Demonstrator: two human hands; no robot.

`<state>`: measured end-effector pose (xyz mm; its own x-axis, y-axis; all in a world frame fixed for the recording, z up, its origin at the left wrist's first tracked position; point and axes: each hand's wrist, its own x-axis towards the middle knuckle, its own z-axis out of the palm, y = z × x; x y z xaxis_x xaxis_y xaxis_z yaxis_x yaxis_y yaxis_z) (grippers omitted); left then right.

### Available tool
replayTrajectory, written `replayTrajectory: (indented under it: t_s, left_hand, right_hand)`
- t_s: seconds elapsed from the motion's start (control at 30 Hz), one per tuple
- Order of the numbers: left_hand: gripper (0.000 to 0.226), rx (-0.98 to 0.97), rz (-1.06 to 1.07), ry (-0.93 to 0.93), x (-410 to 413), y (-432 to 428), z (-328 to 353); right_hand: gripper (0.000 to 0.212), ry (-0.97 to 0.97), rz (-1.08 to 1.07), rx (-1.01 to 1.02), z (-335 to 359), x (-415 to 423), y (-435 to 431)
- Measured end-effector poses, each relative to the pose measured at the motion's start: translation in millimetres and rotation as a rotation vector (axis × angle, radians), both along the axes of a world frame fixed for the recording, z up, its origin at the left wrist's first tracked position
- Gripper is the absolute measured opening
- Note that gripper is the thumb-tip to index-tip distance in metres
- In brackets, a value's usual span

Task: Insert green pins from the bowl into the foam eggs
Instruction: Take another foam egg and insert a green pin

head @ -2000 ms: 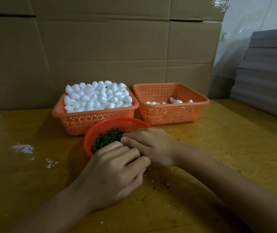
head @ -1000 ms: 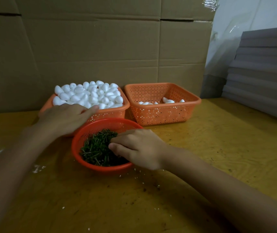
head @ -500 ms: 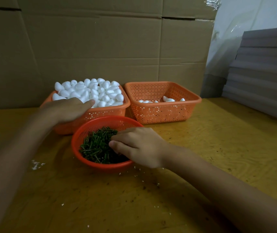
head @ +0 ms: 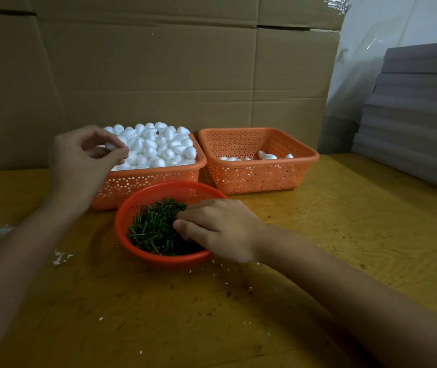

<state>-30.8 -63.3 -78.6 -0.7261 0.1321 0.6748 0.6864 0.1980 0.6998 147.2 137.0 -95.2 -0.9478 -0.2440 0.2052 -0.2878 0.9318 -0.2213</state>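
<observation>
White foam egg [head: 109,146] is being pinched by the left hand [head: 84,158], hovering over the left basket [head: 145,179], which is heaped with eggs. Right hand [head: 222,229] is dipping into the red bowl [head: 169,259] of green pins [head: 153,229], fingers curling among them; can't tell if it's gripping one. Bowl is sitting on the tabletop [head: 344,221], just in front of the left basket.
</observation>
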Motion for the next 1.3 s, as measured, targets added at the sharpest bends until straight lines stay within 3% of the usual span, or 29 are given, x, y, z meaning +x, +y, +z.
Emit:
replayTrajectory:
  t_s: [0.17,0.33,0.53,0.83,1.0,1.3]
  left_hand:
    - [0.043,0.242,-0.211,-0.162,42,7,7]
    - [0.040,0.209,-0.380,-0.287,86,3,-14]
    - [0.038,0.197,-0.533,-0.310,109,6,-17]
    - [0.035,0.117,-0.570,-0.283,117,8,-17]
    - [0.056,0.056,-0.608,-0.336,116,6,-14]
    - [0.034,0.045,-0.614,-0.291,116,5,-14]
  right_hand:
    - [0.032,0.002,0.012,-0.006,0,0,1]
    - [0.032,0.003,0.007,0.007,0,0,1]
    - [0.032,0.021,0.015,0.023,-1,0,1]
    - [0.036,0.016,-0.006,0.058,-1,-1,0]
    - [0.039,0.000,-0.023,0.068,0,0,-1]
    - [0.038,-0.011,-0.029,0.067,0,-1,0]
